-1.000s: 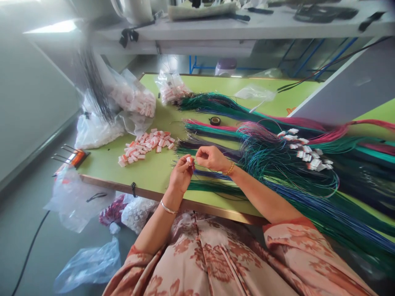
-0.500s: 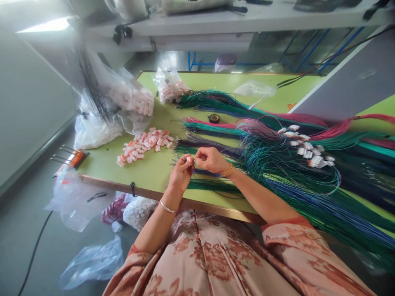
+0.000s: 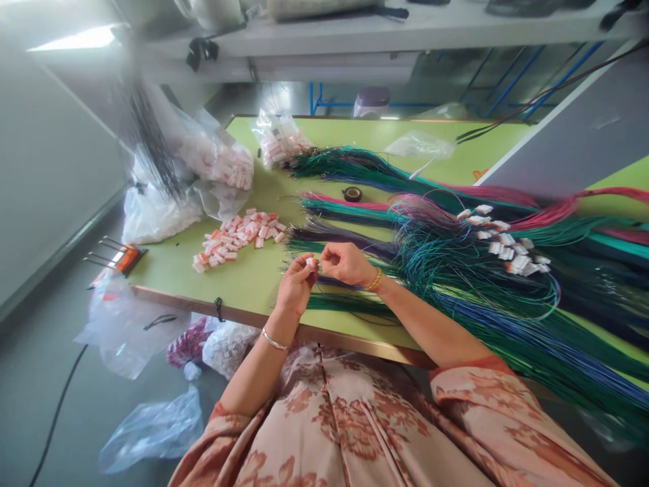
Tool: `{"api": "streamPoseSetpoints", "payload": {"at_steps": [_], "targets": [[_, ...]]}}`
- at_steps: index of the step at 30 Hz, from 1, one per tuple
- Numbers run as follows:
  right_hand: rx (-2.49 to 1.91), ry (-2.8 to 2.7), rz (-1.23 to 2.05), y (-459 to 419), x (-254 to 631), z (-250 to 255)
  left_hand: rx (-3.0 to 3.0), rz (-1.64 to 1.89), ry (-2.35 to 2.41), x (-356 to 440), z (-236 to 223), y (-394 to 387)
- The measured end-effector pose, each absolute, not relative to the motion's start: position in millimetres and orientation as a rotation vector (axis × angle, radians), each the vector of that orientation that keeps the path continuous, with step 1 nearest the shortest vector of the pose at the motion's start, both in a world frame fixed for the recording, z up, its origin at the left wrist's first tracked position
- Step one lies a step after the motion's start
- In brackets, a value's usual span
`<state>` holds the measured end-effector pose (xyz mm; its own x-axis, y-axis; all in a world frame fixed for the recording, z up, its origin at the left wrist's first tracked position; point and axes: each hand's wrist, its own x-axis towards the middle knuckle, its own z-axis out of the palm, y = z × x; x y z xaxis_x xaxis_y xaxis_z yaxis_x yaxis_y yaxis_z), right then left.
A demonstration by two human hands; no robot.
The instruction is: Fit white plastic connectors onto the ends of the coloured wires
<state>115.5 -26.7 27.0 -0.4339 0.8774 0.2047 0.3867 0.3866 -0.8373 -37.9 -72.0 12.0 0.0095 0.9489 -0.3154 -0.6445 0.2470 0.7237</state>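
A small white-and-orange connector housing (image 3: pixel 310 262) is pinched between the thumb and fingers of my left hand (image 3: pixel 296 284). Close beside it, my right hand (image 3: pixel 349 264) is closed in a pinch, its fingertips right at the connector. A thin wire seems to lie in that pinch, but it is too fine to make out well. Both hands are above bundles of cut wires (image 3: pixel 349 235) spread on the green table (image 3: pixel 167 270). A loose pile of similar connectors (image 3: pixel 243 235) lies left of my hands.
Wired white connectors (image 3: pixel 507 243) rest on the wires at right. A black tape roll (image 3: pixel 352 195) lies behind my hands. Bags of connectors (image 3: pixel 223 155) stand at the back left, near an orange pronged holder (image 3: pixel 129 259). A grey panel (image 3: pixel 572 128) slants at right.
Almost nothing differs. My hands stay together at the connector, with only a slight shift of the fingers around it.
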Motion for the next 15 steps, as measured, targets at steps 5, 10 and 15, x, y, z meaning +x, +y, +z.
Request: {"api": "streamPoseSetpoints", "payload": {"at_steps": [5,10,15], "targets": [[-1.086,-1.985,0.975,-27.6,115.9,27.9,0.347,1.275,0.845,-39.4,15.6,-71.7],[-1.062,-2.000,0.958,-26.5,116.3,23.1,0.283,1.260,0.838,-39.5,18.2,-71.2],[-1.054,-2.027,0.930,-25.5,116.0,20.9,0.278,1.251,0.833,-39.4,17.0,-70.5]]}}
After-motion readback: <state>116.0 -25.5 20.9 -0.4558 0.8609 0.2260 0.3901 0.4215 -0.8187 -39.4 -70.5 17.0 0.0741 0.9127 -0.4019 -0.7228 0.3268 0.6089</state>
